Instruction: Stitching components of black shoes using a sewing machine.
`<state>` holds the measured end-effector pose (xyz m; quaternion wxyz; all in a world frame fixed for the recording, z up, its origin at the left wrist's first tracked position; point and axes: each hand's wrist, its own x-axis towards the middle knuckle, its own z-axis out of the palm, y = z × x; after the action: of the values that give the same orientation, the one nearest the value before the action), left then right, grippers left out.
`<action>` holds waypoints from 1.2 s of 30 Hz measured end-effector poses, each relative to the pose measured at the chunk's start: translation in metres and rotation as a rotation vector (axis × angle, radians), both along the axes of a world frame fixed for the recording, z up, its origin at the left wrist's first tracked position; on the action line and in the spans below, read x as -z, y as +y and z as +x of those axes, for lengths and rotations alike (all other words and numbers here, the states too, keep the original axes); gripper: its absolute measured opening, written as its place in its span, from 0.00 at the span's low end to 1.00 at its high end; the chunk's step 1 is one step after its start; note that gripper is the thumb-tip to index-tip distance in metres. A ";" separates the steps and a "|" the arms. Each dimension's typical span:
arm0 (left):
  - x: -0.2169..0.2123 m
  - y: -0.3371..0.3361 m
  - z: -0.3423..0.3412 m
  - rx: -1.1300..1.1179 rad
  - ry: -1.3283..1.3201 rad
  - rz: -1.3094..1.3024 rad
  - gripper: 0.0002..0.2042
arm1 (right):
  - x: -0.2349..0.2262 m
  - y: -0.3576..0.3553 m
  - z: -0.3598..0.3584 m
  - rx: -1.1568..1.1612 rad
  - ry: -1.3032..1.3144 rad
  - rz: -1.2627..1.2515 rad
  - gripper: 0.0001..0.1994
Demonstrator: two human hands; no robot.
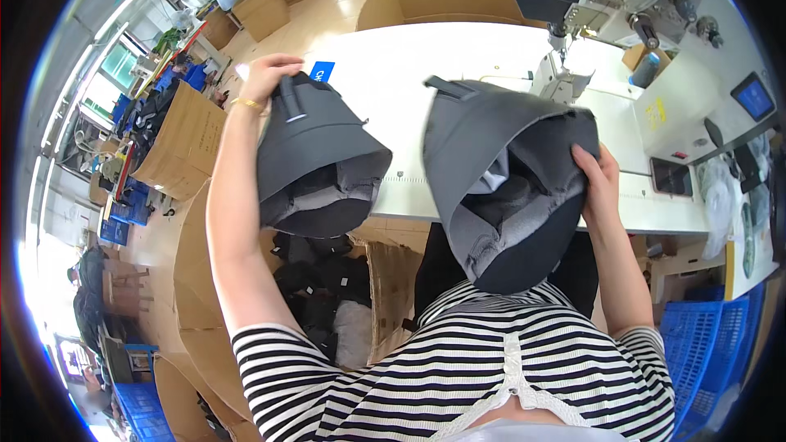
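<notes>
Striped shirt (458,360) nearest you. Right boot (503,188) over table (393,74) edge, long axis slanted, opening toward you; your right hand (602,184) curled on its rim. Left boot (315,160), opening down toward you; your left hand (266,78) grips top.

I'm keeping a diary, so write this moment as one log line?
left hand: holds grey bag | right hand: holds second grey bag | under: white table

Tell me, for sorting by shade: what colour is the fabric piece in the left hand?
Dark grey fabric piece, gripped by the left hand; seen in the head view.
</notes>
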<state>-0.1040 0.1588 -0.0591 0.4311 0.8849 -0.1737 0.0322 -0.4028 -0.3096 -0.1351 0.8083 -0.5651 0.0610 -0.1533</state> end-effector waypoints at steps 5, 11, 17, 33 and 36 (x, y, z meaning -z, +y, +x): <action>-0.014 -0.036 0.038 -0.077 0.342 0.152 0.24 | 0.019 -0.025 -0.013 0.054 0.040 -0.034 0.13; -0.055 -0.057 -0.122 0.233 0.304 0.495 0.43 | 0.026 -0.039 -0.017 0.121 0.040 -0.009 0.12; 0.006 -0.061 -0.157 -0.132 0.023 0.579 0.44 | 0.031 -0.040 -0.006 0.074 0.070 -0.046 0.11; 0.022 0.002 -0.229 -0.623 -0.359 0.381 0.18 | 0.037 -0.028 -0.004 0.028 0.048 -0.118 0.13; 0.010 -0.003 -0.177 -0.485 -0.699 0.328 0.11 | 0.031 -0.018 -0.009 0.064 0.059 -0.151 0.13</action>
<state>-0.2810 0.1563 -0.0689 0.1805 0.8926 -0.0996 0.4010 -0.4114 -0.3273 -0.1665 0.7560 -0.6265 0.0912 -0.1664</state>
